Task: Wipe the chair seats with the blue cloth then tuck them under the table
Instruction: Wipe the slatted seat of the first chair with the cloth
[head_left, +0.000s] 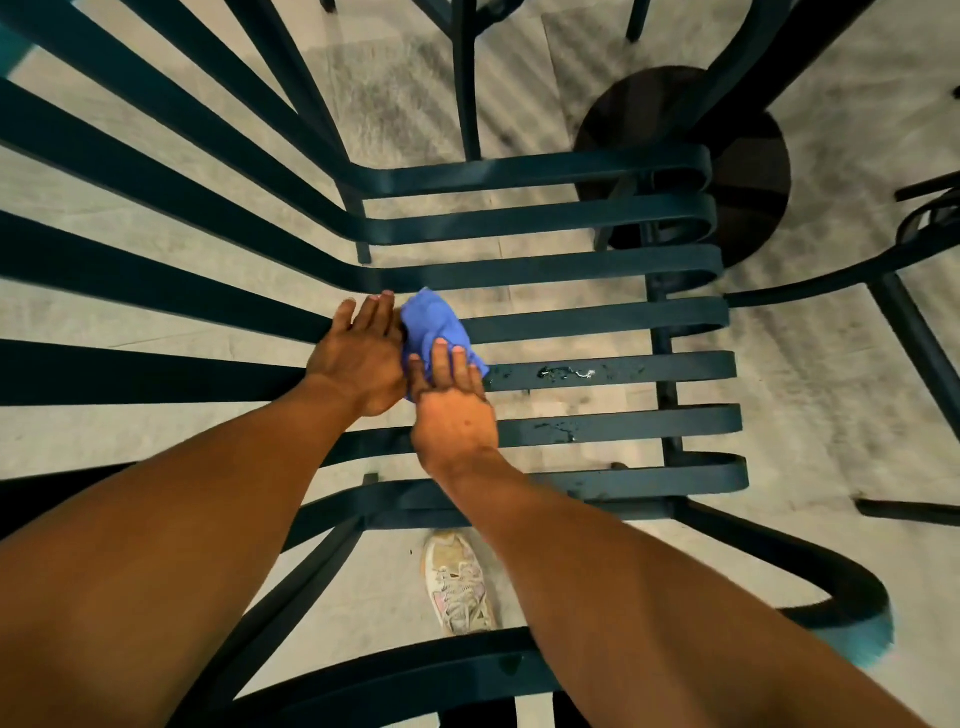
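- Chair (571, 322): dark slatted seat, wet streaks on the slats at right.
- Round table base (753, 171) beyond the seat's far edge.
- Left hand (363, 353): fingers straight, flat on a slat, touching the cloth.
- Right hand (452, 410): fingers extended, pressing the cloth down.
- Blue cloth (434, 322): bunched on the mid-seat slats.

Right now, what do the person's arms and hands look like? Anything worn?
Both forearms are bare as far as the head view shows: no sleeves, watch, bands or gloves. The left hand and right hand carry no visible rings. Fingernails are short and unpainted. One light, worn lace-up sneaker shows below.
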